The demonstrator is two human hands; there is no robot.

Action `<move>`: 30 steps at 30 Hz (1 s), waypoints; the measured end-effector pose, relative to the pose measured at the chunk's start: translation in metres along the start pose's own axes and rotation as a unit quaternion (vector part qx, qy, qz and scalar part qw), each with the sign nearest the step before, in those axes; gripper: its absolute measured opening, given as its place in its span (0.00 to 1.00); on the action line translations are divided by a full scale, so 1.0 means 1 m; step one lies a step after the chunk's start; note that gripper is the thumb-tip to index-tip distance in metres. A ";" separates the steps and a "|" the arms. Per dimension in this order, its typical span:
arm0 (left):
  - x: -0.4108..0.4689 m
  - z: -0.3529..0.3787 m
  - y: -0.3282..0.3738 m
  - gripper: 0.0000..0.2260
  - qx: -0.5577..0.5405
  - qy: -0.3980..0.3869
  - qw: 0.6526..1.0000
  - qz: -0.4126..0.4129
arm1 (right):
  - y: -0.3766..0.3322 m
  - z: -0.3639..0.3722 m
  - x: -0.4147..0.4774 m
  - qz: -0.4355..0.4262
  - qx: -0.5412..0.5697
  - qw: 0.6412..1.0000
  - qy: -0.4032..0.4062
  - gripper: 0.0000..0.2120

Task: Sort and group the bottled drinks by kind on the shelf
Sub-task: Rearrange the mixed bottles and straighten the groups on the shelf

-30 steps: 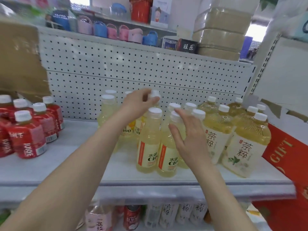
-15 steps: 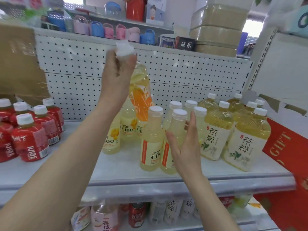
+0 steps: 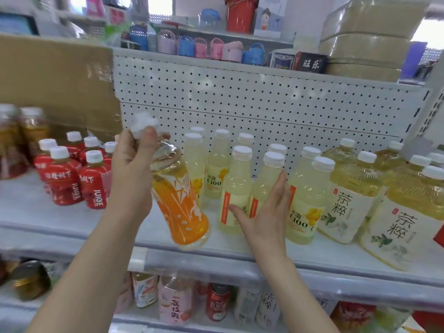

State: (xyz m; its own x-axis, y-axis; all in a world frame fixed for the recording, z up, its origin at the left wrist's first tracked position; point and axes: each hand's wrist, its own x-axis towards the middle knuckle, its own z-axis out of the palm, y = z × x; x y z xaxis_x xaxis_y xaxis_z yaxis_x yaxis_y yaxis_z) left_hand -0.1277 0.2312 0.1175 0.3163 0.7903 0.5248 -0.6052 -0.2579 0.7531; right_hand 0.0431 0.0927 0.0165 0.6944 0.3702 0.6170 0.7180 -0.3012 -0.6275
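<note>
Left hand (image 3: pixel 133 171) clenched round the neck of the orange bottle (image 3: pixel 180 207), thumb and fingers just under the white cap (image 3: pixel 144 123). Bottle tilted, cap toward the left, base swung right and low over the front of the shelf (image 3: pixel 48 219). Cannot tell if the base touches the shelf.

Right hand (image 3: pixel 266 212) released, fingers straight, palm laid against the front C100 bottles (image 3: pixel 236 188). It holds nothing, only steadies or nudges them.

Layout on the shelf:
- red bottles (image 3: pixel 93 181) grouped at the left
- pale C100 bottles in the middle, in loose rows
- tea bottles (image 3: pixel 346 200) at the right, touching the C100 group
- orange bottle is the only one of its kind on this level, held between the red and C100 groups

Judgement: odd bottle is being pulled out of the C100 group.

Risks from here:
- Neck grip is high and the bottle looks full, so it can swing. The base could clip the nearest C100 bottle and topple the row.
- Base hangs near the front edge. A slip of the fingers would send it to the floor.
- Flat-hand pushing on tall, narrow bottles may tip them into the tea bottles.
</note>
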 end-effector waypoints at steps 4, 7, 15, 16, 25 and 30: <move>-0.022 -0.007 0.003 0.11 0.004 0.010 0.999 -0.036 | 0.000 -0.001 0.001 0.003 -0.040 0.999 0.008 0.56; -0.041 -0.020 0.006 0.13 0.006 0.031 0.998 -0.062 | -0.008 -0.009 -0.006 -0.015 -0.029 0.997 0.070 0.43; -0.069 -0.081 0.012 0.17 0.054 0.082 0.988 -0.116 | -0.096 0.025 -0.053 -0.158 0.157 0.949 -0.223 0.23; -0.069 -0.091 0.014 0.17 0.051 0.089 0.988 -0.117 | -0.110 0.033 -0.061 -0.155 0.185 0.929 -0.282 0.23; -0.041 -0.228 0.076 0.14 0.162 0.041 0.983 -0.071 | -0.234 0.138 -0.127 -0.060 0.333 0.843 -0.418 0.27; -0.019 -0.350 0.124 0.17 0.308 0.053 0.950 -0.024 | -0.306 0.200 -0.157 -0.036 0.358 0.843 -0.401 0.26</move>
State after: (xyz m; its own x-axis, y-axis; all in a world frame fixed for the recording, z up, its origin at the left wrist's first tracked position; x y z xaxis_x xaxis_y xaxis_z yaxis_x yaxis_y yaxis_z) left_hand -0.4643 0.3787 0.0620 0.2380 0.8524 0.4656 -0.0402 -0.4703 0.8816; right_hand -0.2950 0.3024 0.0171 0.1911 0.9258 0.3262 0.3460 0.2474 -0.9050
